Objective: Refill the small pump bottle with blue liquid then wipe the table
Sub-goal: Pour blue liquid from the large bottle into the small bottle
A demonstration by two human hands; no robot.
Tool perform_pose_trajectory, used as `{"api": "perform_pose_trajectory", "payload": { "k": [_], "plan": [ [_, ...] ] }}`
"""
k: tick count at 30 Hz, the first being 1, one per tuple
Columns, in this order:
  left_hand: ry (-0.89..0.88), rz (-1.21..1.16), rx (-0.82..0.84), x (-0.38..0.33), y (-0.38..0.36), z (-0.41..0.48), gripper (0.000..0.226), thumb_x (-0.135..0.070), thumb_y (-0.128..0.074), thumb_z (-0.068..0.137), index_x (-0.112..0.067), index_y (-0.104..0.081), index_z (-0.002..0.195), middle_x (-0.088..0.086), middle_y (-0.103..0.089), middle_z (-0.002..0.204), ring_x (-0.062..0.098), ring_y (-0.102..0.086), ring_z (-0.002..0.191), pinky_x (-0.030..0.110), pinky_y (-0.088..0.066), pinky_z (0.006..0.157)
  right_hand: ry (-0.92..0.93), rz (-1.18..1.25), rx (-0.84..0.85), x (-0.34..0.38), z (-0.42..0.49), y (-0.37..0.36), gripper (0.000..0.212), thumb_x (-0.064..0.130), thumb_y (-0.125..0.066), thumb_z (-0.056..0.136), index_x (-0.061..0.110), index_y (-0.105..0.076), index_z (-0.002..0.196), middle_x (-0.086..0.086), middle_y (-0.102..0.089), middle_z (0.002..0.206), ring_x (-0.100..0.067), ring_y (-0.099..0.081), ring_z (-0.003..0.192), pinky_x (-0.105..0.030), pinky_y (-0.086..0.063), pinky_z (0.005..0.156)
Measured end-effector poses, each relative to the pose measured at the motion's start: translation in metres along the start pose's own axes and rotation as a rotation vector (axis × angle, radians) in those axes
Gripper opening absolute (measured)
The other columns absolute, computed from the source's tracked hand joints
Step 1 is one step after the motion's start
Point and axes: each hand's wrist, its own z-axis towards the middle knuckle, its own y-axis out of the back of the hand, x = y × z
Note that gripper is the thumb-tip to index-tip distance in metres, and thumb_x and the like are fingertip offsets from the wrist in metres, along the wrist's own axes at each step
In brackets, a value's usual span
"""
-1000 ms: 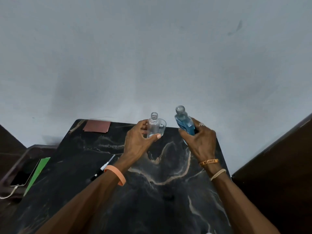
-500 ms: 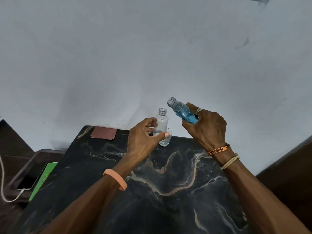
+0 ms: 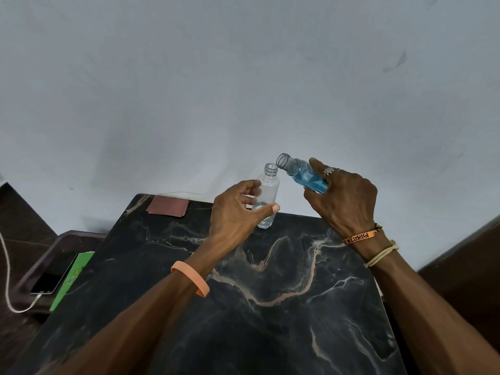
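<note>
Two clamped grips: left hand (image 3: 236,212) round clear bottle (image 3: 267,196), right hand (image 3: 343,201) round blue-filled bottle (image 3: 304,173).

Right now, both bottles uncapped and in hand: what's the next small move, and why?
Probably tip the blue-liquid bottle a little further and bring its mouth over the small clear bottle's neck. The right hand holds it tilted with its mouth just beside and above that neck, the liquid hasn't reached the opening, and the left hand steadies the nearly empty small bottle upright.
</note>
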Motion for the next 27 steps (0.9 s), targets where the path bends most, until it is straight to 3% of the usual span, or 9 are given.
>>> {"api": "perform_pose_trajectory", "payload": {
  "k": [12,22,27],
  "plan": [
    [-0.002,0.004,0.012,0.0023,0.0003,-0.0023,0.075,-0.049,-0.087,0.068,-0.023,-0.061,0.133,-0.006,-0.069,0.124,0.009,-0.069,0.1,0.026,-0.059,0.086,0.035,-0.052,-0.009,-0.0004,-0.0031,0.003,0.051,0.025,-0.085,0.069,0.017,-0.072,0.118,-0.012,-0.076,0.088,-0.038,-0.069,0.067,-0.034,-0.051,0.056],
    [-0.003,-0.009,0.007,0.004,0.0008,-0.0038,0.076,-0.048,-0.088,0.066,-0.024,-0.062,0.133,-0.006,-0.07,0.123,0.006,-0.07,0.097,0.015,-0.055,0.079,0.073,-0.102,-0.01,-0.0021,-0.003,0.0068,0.052,0.022,-0.085,0.069,0.013,-0.072,0.118,-0.014,-0.076,0.09,-0.039,-0.069,0.066,-0.032,-0.049,0.053],
    [-0.001,-0.024,0.004,0.0037,0.0002,-0.0063,0.075,-0.045,-0.089,0.067,-0.024,-0.062,0.133,-0.005,-0.071,0.121,0.007,-0.07,0.096,0.028,-0.06,0.085,0.09,-0.137,-0.012,-0.0039,-0.0014,0.0082,0.051,0.024,-0.083,0.069,0.014,-0.072,0.118,-0.014,-0.076,0.091,-0.038,-0.069,0.065,-0.031,-0.048,0.054]
  ]
}}
